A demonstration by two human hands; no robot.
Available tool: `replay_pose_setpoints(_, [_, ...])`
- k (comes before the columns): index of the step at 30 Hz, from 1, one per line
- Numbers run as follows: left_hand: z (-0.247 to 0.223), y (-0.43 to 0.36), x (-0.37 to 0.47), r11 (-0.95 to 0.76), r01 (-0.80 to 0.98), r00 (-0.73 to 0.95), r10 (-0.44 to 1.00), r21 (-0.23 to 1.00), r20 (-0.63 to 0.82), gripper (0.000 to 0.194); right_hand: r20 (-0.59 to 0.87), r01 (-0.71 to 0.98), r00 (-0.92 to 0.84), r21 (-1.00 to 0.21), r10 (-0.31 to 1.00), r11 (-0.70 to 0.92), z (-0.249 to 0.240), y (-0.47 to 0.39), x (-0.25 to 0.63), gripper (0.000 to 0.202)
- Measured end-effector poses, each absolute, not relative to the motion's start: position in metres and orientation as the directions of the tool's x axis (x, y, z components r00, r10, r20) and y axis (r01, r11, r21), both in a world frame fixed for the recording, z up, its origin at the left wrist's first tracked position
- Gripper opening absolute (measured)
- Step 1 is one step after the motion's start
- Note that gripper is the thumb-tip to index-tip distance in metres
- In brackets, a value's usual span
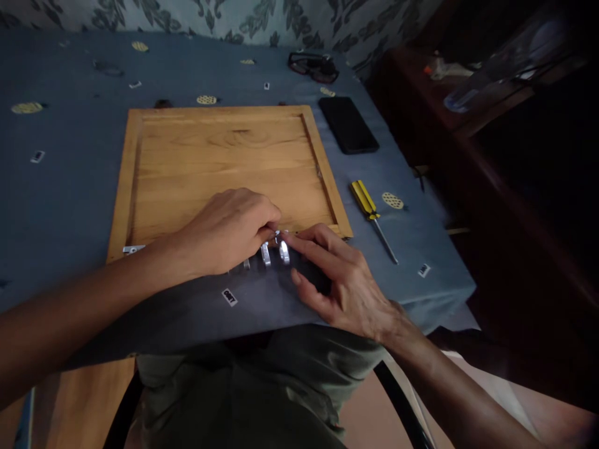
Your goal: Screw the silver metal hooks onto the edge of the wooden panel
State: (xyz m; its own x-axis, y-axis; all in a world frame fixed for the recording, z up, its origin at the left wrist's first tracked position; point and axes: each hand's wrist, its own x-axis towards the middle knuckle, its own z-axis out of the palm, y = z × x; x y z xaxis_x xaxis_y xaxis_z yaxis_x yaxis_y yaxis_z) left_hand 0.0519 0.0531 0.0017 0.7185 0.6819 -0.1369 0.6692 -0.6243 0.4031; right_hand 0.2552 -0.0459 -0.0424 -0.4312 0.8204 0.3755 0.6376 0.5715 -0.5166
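Observation:
A wooden panel [224, 162] with a raised frame lies flat on the table. Along its near edge runs a metal hook rack [133, 249], whose left end shows beyond my left forearm. Several shiny hooks [266, 254] of it point toward me. My left hand [234, 227] is closed in a pinch at the rack, just above the hooks; what its fingertips hold is hidden. Opposite it, my right hand [339, 274] touches the rack with an outstretched index fingertip. Its thumb stands apart below, beside the rightmost hook.
Right of the panel lie a yellow-handled screwdriver [374, 215] and a black phone [349, 125]. Dark glasses [313, 67] rest at the back. The blue patterned tablecloth [70, 187] drops off at the right edge, beside dark furniture [491, 181] bearing a clear bottle [468, 93].

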Motion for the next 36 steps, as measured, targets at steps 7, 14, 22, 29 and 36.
replay_pose_setpoints(7, [0.004,0.052,0.055,-0.638,0.682,0.719,0.675,0.358,-0.165,0.019,0.446,0.705,-0.365,-0.441,0.817,0.555,-0.052,-0.044,0.249,0.034])
replay_pose_setpoints(14, [0.008,0.052,0.053,-0.656,0.669,0.733,0.659,0.351,-0.166,0.020,0.462,0.688,-0.363,-0.452,0.809,0.567,-0.055,-0.043,0.249,0.031])
replay_pose_setpoints(22, [0.009,0.052,0.041,-0.620,0.627,0.739,0.666,0.472,-0.107,0.027,0.475,0.696,-0.364,-0.433,0.801,0.573,-0.056,-0.042,0.248,0.032])
replay_pose_setpoints(29, [0.010,0.025,0.033,-0.627,0.620,0.722,0.691,0.472,-0.031,0.029,0.448,0.675,-0.374,-0.470,0.812,0.569,-0.058,-0.041,0.253,0.033])
replay_pose_setpoints(36, [-0.003,0.016,0.044,-0.633,0.687,0.675,0.738,0.357,0.010,0.044,0.453,0.665,-0.367,-0.483,0.812,0.570,-0.060,-0.041,0.254,0.036])
